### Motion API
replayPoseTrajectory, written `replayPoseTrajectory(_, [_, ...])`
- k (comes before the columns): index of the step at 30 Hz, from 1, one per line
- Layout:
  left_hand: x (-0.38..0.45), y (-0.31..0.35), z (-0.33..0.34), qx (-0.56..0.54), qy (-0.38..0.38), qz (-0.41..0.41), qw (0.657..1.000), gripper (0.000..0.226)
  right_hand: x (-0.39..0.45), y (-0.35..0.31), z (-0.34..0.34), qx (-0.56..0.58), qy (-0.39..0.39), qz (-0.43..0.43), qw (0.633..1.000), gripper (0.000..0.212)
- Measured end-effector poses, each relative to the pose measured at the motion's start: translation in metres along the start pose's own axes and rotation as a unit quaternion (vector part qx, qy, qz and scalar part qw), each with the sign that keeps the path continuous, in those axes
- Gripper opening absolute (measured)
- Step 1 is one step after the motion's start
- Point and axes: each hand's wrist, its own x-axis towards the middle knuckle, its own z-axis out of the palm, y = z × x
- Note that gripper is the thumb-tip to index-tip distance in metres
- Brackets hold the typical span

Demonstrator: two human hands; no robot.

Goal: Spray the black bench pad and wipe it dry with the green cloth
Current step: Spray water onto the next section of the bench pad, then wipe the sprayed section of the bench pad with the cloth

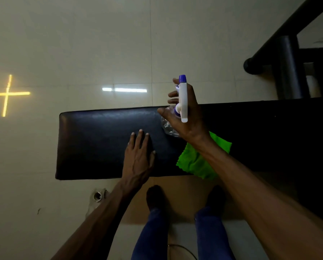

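While the right hand (187, 117) grips the spray bottle (182, 98), hiding part of the green cloth (196, 162), left hand (140, 156) lies flat, fingers spread, on the black bench pad (93, 139), whose right end fades into shadow

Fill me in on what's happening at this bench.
A person stands over the black bench pad. Their right hand grips a spray bottle above the pad, nozzle pointing away from them. The left hand rests flat on the pad, fingers straight. The green cloth lies on the pad's near edge, under the right forearm, untouched.
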Motion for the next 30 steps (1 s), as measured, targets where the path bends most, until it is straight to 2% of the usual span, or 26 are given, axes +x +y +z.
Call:
replayPoseTrajectory(5, [-0.007, 0.006, 0.001, -0.009, 0.017, 0.021, 1.000, 0.063, -0.011, 0.012, -0.024, -0.009, -0.025, 0.030, 0.999, 0.110])
replayPoseTrajectory(7, [-0.011, 0.011, 0.003, -0.007, 0.028, 0.043, 0.999, 0.059, -0.023, 0.025, -0.043, -0.057, -0.023, 0.070, 0.996, 0.102])
replayPoseTrajectory(9, [-0.014, 0.018, 0.004, -0.011, 0.040, 0.060, 0.997, 0.056, -0.036, 0.043, -0.063, -0.137, -0.016, 0.120, 0.983, 0.081])
replayPoseTrajectory(12, [-0.018, 0.029, 0.009, -0.005, 0.061, 0.099, 0.993, 0.050, -0.057, 0.071, -0.089, -0.256, -0.048, 0.212, 0.942, 0.058])
replayPoseTrajectory(14, [-0.020, 0.038, 0.015, -0.002, 0.065, 0.117, 0.991, 0.049, -0.069, 0.085, -0.100, -0.315, -0.078, 0.253, 0.911, 0.055])
replayPoseTrajectory(16, [-0.021, 0.046, 0.020, -0.011, 0.054, 0.118, 0.992, 0.050, -0.080, 0.094, -0.103, -0.338, -0.086, 0.257, 0.901, 0.056])
replayPoseTrajectory(19, [-0.026, 0.060, 0.028, -0.007, 0.036, 0.138, 0.990, 0.051, -0.091, 0.109, -0.108, -0.331, -0.057, 0.256, 0.907, 0.059])
replayPoseTrajectory(23, [-0.032, 0.069, 0.032, 0.000, 0.023, 0.146, 0.989, 0.051, -0.087, 0.118, -0.114, -0.324, -0.074, 0.259, 0.907, 0.041])
replayPoseTrajectory(27, [-0.030, 0.064, 0.028, 0.001, 0.023, 0.161, 0.987, 0.049, -0.082, 0.097, -0.122, -0.252, -0.098, 0.209, 0.940, 0.025])
replayPoseTrajectory(30, [-0.021, 0.082, 0.030, -0.008, 0.025, 0.183, 0.983, 0.050, -0.087, 0.074, -0.153, -0.192, -0.076, 0.193, 0.959, 0.019])
